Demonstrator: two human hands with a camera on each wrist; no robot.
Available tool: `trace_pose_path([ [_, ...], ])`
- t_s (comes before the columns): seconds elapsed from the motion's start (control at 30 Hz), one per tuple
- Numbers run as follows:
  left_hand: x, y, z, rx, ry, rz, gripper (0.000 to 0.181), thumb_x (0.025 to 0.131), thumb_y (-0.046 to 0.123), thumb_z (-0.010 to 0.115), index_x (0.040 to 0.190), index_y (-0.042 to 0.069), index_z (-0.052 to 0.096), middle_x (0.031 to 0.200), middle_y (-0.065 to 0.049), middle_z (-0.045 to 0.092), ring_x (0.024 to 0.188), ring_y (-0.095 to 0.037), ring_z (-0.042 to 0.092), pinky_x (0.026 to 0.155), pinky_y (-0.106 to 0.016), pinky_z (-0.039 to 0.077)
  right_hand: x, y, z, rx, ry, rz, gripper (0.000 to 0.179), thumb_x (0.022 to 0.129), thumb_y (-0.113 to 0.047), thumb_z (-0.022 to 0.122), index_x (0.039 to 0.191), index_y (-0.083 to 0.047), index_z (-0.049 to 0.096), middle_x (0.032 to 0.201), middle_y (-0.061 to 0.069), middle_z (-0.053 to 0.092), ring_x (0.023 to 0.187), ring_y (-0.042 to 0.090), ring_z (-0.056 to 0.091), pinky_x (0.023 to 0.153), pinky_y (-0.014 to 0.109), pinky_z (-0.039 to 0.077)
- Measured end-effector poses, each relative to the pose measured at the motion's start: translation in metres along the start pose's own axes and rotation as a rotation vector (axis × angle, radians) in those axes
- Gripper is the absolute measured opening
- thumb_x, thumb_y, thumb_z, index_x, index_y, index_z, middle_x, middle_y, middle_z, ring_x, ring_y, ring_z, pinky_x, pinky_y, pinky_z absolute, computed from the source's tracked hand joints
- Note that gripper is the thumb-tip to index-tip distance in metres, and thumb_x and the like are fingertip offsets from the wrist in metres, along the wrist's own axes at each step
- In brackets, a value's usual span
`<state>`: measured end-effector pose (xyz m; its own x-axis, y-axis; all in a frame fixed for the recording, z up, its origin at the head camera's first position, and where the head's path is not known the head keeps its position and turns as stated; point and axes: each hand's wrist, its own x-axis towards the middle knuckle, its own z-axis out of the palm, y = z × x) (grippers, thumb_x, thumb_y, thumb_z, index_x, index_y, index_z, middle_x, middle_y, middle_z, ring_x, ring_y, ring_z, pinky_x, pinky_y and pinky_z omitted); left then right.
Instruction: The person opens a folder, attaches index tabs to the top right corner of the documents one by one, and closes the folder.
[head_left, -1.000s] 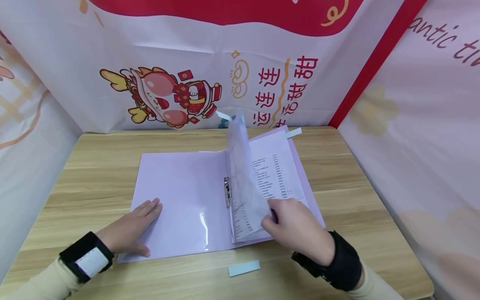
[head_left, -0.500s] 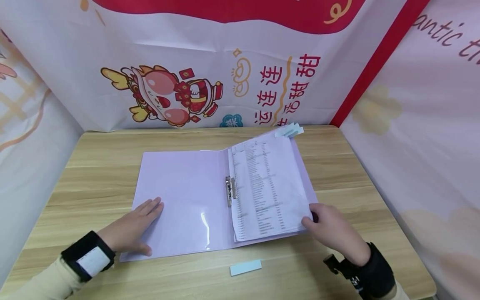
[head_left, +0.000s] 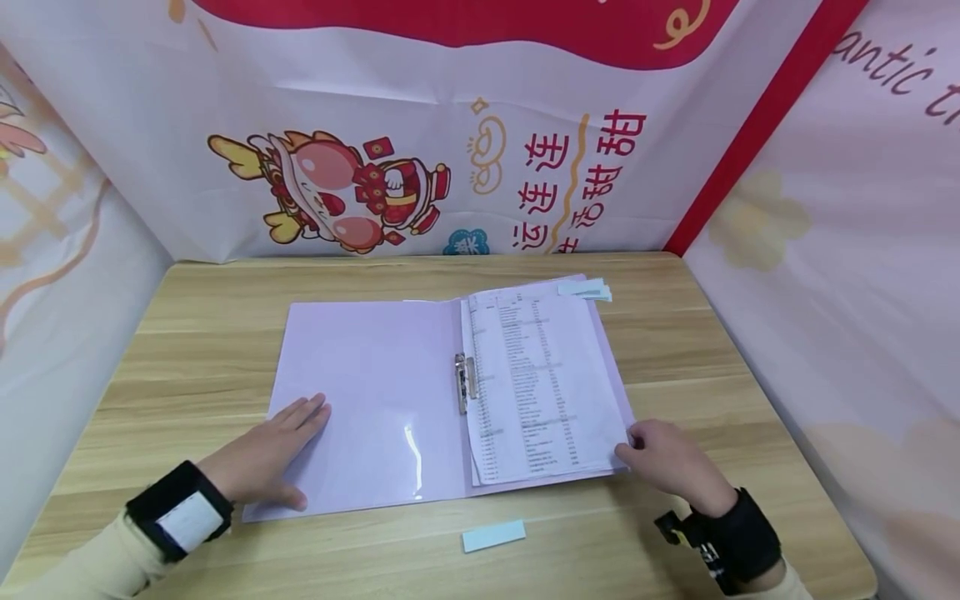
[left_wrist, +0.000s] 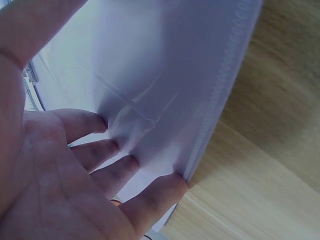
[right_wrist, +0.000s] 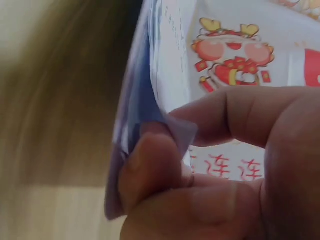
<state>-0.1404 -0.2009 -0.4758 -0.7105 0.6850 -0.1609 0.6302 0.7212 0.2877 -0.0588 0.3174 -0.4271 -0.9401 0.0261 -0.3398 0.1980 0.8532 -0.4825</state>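
Note:
A light purple folder lies spread on the wooden table, with a metal clip at its spine. Printed sheets of paper lie on its right side, and pale blue tabs stick out at their top right corner. My left hand rests flat on the left cover, fingers straight; the left wrist view shows the fingertips against the cover. With its thumb and fingers, my right hand pinches the sheets at their lower right corner, where a bent corner shows in the right wrist view.
A loose pale blue strip lies on the table in front of the folder. Behind the table hangs a printed cloth, and more cloth hangs along the right side.
My right hand has swung lifted sheets over to the right, and they now lie down on the stack. The tabs have gathered together at the corner. My left hand stays where it was.

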Motion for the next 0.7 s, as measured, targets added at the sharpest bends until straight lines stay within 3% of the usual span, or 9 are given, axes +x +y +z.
trace_pose_path([
  [0.4, 0.0, -0.004, 0.002, -0.004, 0.0, 0.006, 0.122, 0.057, 0.047, 0.093, 0.148, -0.013, 0.039, 0.157, -0.035, 0.029, 0.14, -0.055, 0.032, 0.11, -0.064, 0.035, 0.017, 0.03, 0.029, -0.032, -0.054, 0.05, 0.026, 0.089, -0.013, 0.065, 0.065, -0.01, 0.054, 0.06, -0.001, 0.044, 0.054, 0.016, 0.043, 0.052, 0.028, 0.032],
  [0.7, -0.001, -0.006, 0.002, -0.007, 0.005, -0.012, 0.122, 0.057, 0.051, 0.091, 0.149, -0.011, 0.04, 0.158, -0.033, 0.03, 0.141, -0.054, 0.033, 0.102, -0.069, 0.04, 0.021, 0.028, 0.031, -0.07, -0.075, 0.079, 0.022, 0.089, -0.015, 0.066, 0.069, -0.009, 0.06, 0.062, 0.001, 0.048, 0.056, 0.017, 0.045, 0.053, 0.029, 0.033],
])
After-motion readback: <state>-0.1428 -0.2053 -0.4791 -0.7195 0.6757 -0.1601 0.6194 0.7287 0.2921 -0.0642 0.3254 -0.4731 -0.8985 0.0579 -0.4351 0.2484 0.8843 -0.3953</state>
